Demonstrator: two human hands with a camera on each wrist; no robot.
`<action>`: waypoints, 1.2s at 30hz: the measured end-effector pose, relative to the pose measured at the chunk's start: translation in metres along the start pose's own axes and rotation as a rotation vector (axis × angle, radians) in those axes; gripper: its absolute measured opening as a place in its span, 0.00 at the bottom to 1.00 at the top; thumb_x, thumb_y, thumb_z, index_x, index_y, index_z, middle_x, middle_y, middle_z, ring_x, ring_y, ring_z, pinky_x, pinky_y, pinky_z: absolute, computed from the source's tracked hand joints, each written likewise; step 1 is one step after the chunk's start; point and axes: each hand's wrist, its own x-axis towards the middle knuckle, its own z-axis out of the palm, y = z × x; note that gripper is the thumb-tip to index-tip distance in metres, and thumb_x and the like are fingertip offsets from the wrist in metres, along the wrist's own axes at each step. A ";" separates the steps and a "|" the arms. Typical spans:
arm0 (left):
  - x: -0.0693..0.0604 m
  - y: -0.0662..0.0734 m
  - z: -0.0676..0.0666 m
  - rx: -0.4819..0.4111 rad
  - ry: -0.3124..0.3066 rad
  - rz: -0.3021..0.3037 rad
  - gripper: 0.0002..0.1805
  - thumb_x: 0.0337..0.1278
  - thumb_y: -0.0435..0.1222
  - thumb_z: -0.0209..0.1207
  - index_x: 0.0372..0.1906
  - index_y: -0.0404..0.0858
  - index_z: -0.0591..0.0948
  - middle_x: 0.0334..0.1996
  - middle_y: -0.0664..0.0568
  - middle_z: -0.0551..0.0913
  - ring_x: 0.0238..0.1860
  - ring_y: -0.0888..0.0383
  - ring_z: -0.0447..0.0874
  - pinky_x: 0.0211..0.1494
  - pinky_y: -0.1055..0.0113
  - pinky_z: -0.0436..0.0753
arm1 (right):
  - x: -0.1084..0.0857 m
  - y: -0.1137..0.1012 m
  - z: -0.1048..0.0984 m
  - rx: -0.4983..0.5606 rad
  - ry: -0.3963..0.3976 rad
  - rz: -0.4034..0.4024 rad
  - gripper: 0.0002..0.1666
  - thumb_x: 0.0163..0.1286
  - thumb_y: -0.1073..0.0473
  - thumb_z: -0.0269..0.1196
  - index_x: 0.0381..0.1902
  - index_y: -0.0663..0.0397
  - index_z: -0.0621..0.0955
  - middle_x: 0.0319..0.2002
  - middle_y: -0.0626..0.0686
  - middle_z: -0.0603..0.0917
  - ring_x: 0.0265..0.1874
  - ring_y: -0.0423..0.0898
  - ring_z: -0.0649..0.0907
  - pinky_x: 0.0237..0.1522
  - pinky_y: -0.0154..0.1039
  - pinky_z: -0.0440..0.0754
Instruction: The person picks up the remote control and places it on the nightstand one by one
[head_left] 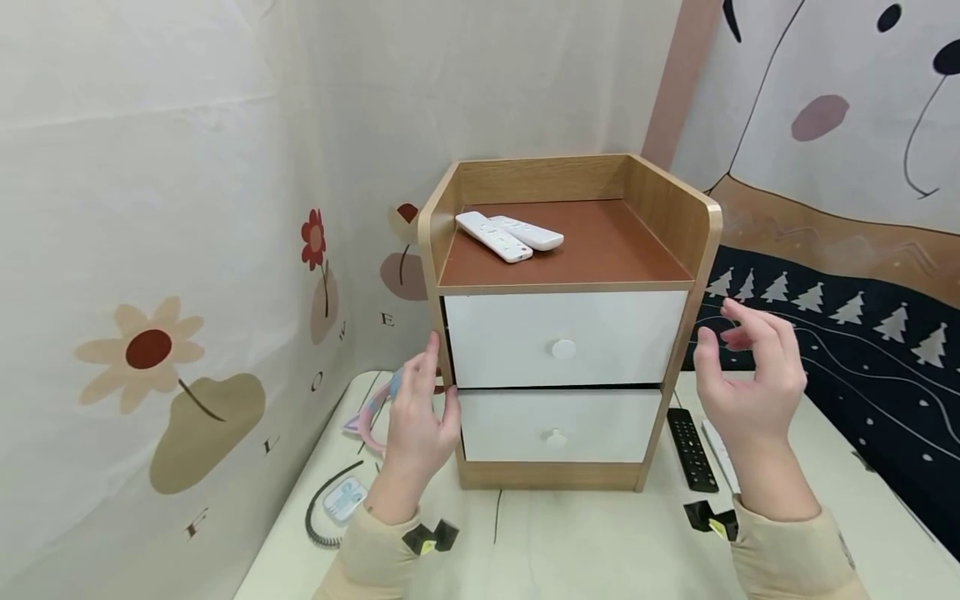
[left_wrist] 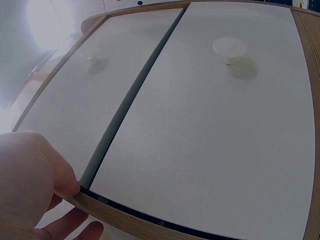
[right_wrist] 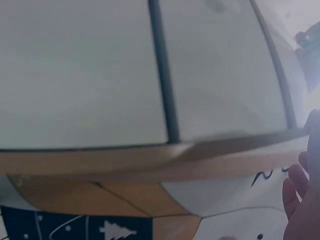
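A small wooden cabinet with a white upper drawer and a white lower drawer stands upright on the table. Each drawer front has a round white knob. Against the cabinet's left side rests my left hand, its fingers extended; in the left wrist view the thumb touches the front edge, with the other fingers beside the side panel. My right hand is raised off the cabinet's right side, fingers loosely bent and holding nothing. Two white remote controls lie crossed on the brown top shelf.
Right of the cabinet lie a black remote control and a slim white object. At left are a pink ring-shaped item, a black coiled cord and a small blue-and-white item. Printed curtains hang behind the table.
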 end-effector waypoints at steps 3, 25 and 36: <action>0.000 0.000 0.000 0.003 0.001 -0.002 0.51 0.57 0.17 0.64 0.87 0.35 0.61 0.53 0.31 0.79 0.38 0.46 0.85 0.32 0.53 0.90 | -0.011 0.015 -0.006 -0.032 -0.014 0.017 0.23 0.74 0.58 0.66 0.59 0.68 0.86 0.51 0.73 0.87 0.46 0.20 0.75 0.56 0.16 0.73; 0.001 -0.001 0.001 0.017 0.004 -0.007 0.51 0.57 0.17 0.64 0.87 0.36 0.61 0.53 0.31 0.80 0.37 0.46 0.85 0.32 0.59 0.88 | -0.098 0.099 -0.037 -0.324 -0.332 0.348 0.27 0.74 0.62 0.67 0.70 0.61 0.83 0.55 0.65 0.87 0.40 0.41 0.81 0.44 0.27 0.71; -0.001 -0.001 0.002 0.021 0.008 -0.004 0.51 0.56 0.17 0.64 0.87 0.35 0.61 0.53 0.32 0.80 0.39 0.46 0.84 0.34 0.57 0.89 | -0.130 0.112 -0.049 -0.407 -0.488 0.499 0.28 0.77 0.59 0.66 0.72 0.62 0.80 0.59 0.68 0.84 0.47 0.65 0.85 0.47 0.54 0.81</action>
